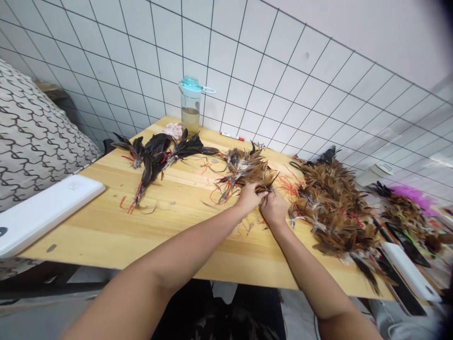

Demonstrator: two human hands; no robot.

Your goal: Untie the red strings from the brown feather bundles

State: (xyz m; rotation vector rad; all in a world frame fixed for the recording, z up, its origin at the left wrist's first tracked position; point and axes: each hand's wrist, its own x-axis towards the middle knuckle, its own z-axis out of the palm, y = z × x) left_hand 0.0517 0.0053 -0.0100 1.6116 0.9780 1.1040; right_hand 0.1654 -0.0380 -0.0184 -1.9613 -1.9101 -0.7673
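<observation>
My left hand (pixel 249 197) and my right hand (pixel 273 208) meet over the middle of a wooden table (pixel 106 226), fingers pinched together on a small bunch of brown feathers (pixel 264 185). Just behind the hands lies a loose clump of brown feathers with red thread (pixel 240 170). A large heap of brown feathers (pixel 331 208) lies to the right of my right hand. Bundles of black feathers (pixel 159 153) tied with red thread lie at the far left of the table.
A clear water bottle with a teal lid (pixel 190 105) stands at the back by the tiled wall, beside a red-capped marker (pixel 231 136). A white flat object (pixel 42 210) overlaps the table's left edge. More feathers, some purple (pixel 412 196), lie far right.
</observation>
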